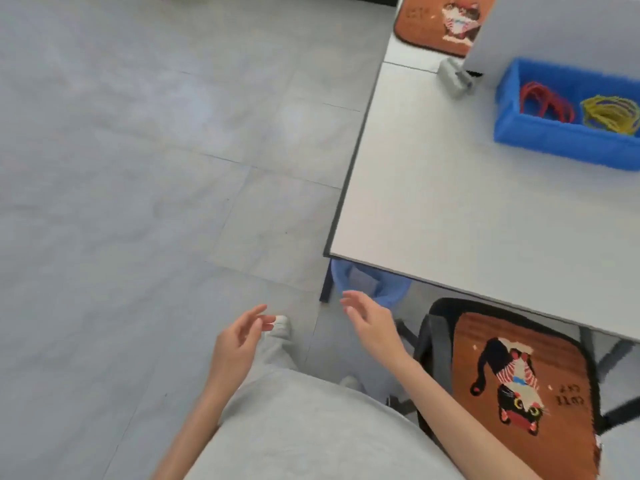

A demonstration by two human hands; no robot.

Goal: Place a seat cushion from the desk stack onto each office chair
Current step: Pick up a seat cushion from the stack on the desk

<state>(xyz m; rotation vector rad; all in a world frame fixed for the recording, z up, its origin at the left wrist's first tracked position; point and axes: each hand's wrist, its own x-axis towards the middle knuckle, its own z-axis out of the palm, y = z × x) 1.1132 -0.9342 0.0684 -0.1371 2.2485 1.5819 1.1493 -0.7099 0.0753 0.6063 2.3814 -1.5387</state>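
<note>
One orange cat-pattern seat cushion (519, 379) lies flat on the seat of the black office chair (424, 358) at the lower right, which is pushed partly under the white desk (433, 188). Judging from this, the chair has its cushion, and the step in hand is the walk between two placements.

Both hands are free in the air in front of the grey shirt. The left hand (239, 344) has its fingers loosely bent and holds nothing. The right hand (370, 320) is also released, with the fingers stretched forward toward the floor near the desk corner, and it touches nothing. Neither hand is close to a cushion.

More cushions wait at the far end of the desk: another orange cat cushion (440, 24) shows at the top edge, half hidden behind a white partition panel (554, 26). I cannot tell how many lie in that stack. A blue bin (540, 140) with red and yellow loops stands on the desk between, and a small blue waste basket (374, 285) sits under the desk corner.

The next move, I think, calls for stepping along the desk side to the far stack and taking the top cushion with both hands. No second chair is in view, so the person must look for it first.
</note>
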